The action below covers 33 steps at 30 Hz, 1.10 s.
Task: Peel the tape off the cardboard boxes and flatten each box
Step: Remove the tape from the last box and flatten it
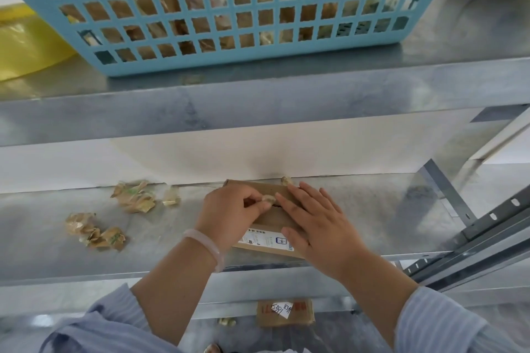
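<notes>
The cardboard box (274, 219) lies on the metal shelf (387, 209), near the back. The left hand (229, 212) pinches a curl of tape (268, 198) between its fingers at the box's top. The right hand (312, 221) presses flat on the box, fingers straight. Crumpled tape wads (134, 196) lie to the left.

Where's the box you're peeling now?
Head view, mid lower shelf: the box lies under the right hand, the left hand pinching its tape; wads to its left.

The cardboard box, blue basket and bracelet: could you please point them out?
cardboard box (269, 222): head view, top face.
blue basket (229, 64): head view, lower front rim.
bracelet (206, 241): head view, band on wrist.
</notes>
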Motion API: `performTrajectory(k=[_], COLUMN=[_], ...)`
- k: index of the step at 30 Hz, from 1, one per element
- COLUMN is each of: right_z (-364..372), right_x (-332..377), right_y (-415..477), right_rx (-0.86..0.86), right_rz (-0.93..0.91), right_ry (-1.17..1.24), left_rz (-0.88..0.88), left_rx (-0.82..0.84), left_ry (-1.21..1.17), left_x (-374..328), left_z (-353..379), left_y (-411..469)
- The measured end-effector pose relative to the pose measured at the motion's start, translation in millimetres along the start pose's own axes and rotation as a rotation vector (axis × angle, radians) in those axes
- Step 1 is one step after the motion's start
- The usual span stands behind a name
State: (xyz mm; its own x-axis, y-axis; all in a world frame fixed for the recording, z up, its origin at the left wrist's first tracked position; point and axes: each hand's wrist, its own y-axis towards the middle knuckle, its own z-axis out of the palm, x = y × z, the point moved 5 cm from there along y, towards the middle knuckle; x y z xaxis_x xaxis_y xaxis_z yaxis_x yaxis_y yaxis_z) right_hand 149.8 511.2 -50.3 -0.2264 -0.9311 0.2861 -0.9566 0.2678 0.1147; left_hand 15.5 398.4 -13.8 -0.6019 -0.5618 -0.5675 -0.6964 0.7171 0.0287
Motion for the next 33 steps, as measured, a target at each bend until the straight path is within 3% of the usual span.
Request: performTrajectory(k=[4, 8, 11, 15, 19, 23, 28, 33], right_z=[4, 2, 1, 0, 0, 2, 1, -1], right_x=[-6, -5, -3, 0, 3, 2, 2, 1], right_y=[3, 1, 1, 3, 1, 2, 3, 1], right_rx=[0.011, -0.018, -0.014, -0.013, -0.031, -0.033, -0.039, -0.046], right_rz=[0.02, 0.034, 0.047, 0.044, 0.03, 0.03, 0.036, 0.053], right_ry=[-0.006, 0.041, 0.041, 0.022, 0.03, 0.04, 0.057, 0.056], left_rz=[-0.062, -0.111, 0.009, 0.26, 0.324, 0.149, 0.025, -0.068], left_rx=[-0.137, -0.362, -0.436, -0.35, -0.21, -0.146, -0.057, -0.127], left_ry=[-0.215, -0.197, -0.039, 0.248, 0.211, 0.059, 0.163, -0.048], left_x=[12, 29, 27, 12, 4, 10, 9, 17], left_z=[-9, -22, -30, -21, -9, -9, -2, -8], left_y=[-3, -6, -10, -13, -15, -6, 2, 2])
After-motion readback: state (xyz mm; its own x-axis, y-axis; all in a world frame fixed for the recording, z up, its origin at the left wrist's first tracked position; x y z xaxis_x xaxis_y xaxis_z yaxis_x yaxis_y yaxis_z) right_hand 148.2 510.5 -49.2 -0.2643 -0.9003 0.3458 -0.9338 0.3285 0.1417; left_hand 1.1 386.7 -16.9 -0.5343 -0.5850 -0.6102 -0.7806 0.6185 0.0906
